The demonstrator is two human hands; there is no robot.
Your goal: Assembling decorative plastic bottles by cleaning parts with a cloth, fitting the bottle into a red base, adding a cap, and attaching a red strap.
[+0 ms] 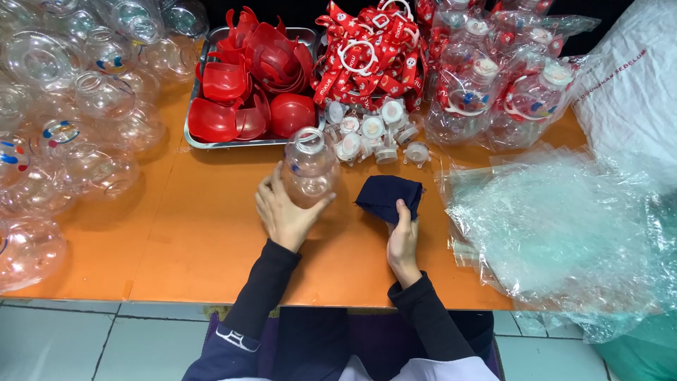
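While gripped in left hand [283,212], clear plastic bottle [309,166] upright on orange table [204,233], fingers wrapped round its lower left side, thumb along the right edge; neck open, no cap. Small coloured print visible on bottle wall, details too small to tell. Right hand [403,240] just right of bottle, apart from it, closed round a dark blue cloth [388,197] — cloth bunched, resting on table between thumb and fingers.

Packages and marks by place:
- Far edge, centre-left: one metal tray [192,137], rectangular, heaped with red plastic shells [250,81], rounded and cup-like; count uncertain, about a dozen or more.
- Right of tray: pile of red straps [367,56] with white print and white rings; tangled, not countable.
- Below straps, just beyond bottle: cluster of white caps [372,130], roughly eight to ten visible.
- Far right of straps: finished bottles in clear bags [508,92], white caps, red straps inside; about five or six distinguishable.
- Left side of table: heap of empty clear bottles [70,127] with small blue, red and yellow marks — well over ten, overlapping.
- Right side: stack of clear plastic bags [557,226], flat, crinkled; number cannot be told.
- Upper right corner: one large white sack [631,85] with red lettering.

Counted in hand: one bottle, one cloth.
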